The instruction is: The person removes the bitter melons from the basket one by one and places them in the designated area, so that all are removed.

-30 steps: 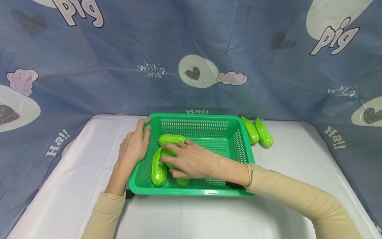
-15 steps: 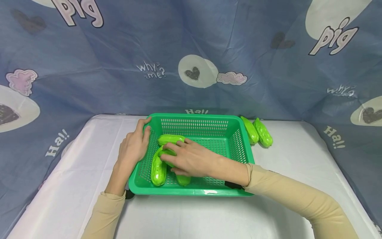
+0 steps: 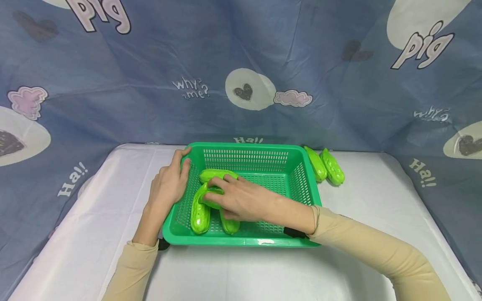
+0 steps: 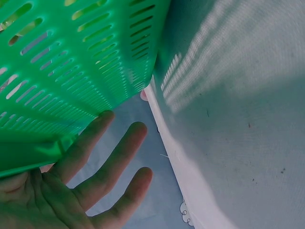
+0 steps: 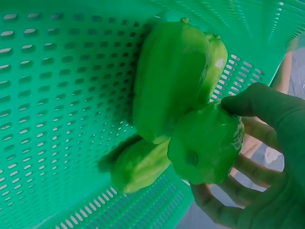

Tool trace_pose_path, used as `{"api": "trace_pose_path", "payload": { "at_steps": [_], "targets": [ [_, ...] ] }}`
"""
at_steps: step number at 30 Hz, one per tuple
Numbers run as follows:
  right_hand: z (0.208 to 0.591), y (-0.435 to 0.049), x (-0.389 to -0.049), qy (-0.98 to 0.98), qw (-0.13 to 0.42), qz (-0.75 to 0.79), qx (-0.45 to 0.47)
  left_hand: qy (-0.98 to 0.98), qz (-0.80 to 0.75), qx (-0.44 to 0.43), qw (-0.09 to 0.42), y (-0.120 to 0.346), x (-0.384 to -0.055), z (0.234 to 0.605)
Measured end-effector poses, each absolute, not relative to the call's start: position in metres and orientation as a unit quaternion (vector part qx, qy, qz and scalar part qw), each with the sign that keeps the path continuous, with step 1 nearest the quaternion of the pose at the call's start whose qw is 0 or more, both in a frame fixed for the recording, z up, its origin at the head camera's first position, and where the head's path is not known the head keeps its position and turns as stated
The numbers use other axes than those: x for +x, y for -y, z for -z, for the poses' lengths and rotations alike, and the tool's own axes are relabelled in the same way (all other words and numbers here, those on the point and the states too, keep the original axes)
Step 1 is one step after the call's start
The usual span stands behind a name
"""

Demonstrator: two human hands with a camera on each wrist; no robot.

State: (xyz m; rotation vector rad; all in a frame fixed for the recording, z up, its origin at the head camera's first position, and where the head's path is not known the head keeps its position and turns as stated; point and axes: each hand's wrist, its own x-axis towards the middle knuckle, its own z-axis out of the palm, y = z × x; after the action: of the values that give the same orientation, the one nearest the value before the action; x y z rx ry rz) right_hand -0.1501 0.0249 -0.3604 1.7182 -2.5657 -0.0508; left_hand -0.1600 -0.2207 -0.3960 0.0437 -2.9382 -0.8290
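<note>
A green perforated plastic basket (image 3: 244,241) stands on the white-covered table. My left hand (image 3: 167,184) holds its left rim, thumb inside; in the left wrist view three fingers (image 4: 112,167) spread along the outer wall. My right hand (image 3: 244,200) reaches into the basket and grips a glossy light-green gourd (image 5: 205,148) between thumb and fingers. Around that one lie other such gourds: one upright along the left (image 3: 200,215), one crosswise behind (image 3: 216,174), and one in front (image 3: 230,225), partly hidden by the hand.
Two more light-green gourds, a nearer one (image 3: 317,165) and an outer one (image 3: 332,168), lie side by side against the basket's right outer side. A blue printed cloth (image 3: 241,50) hangs behind and around the table (image 3: 263,271).
My right hand has shifted slightly right and curled more, with the gripped gourd turning a little. More of the front gourd shows. The left hand and basket stay put.
</note>
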Motion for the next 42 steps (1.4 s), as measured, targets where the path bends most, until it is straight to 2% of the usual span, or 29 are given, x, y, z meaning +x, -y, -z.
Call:
{"api": "trace_pose_path", "payload": {
  "at_steps": [16, 35, 42],
  "targets": [
    [0.349, -0.036, -0.152, 0.834, 0.061, 0.024, 0.549, 0.960, 0.277, 0.012, 0.049, 0.220, -0.160, 0.396],
    [0.332, -0.064, -0.160, 0.859, 0.028, -0.027, 0.510, 0.957, 0.285, 0.009, 0.053, 0.219, -0.159, 0.396],
    [0.328, -0.077, -0.164, 0.859, 0.041, -0.048, 0.508, 0.958, 0.282, 0.008, 0.054, 0.219, -0.159, 0.396]
  ]
}}
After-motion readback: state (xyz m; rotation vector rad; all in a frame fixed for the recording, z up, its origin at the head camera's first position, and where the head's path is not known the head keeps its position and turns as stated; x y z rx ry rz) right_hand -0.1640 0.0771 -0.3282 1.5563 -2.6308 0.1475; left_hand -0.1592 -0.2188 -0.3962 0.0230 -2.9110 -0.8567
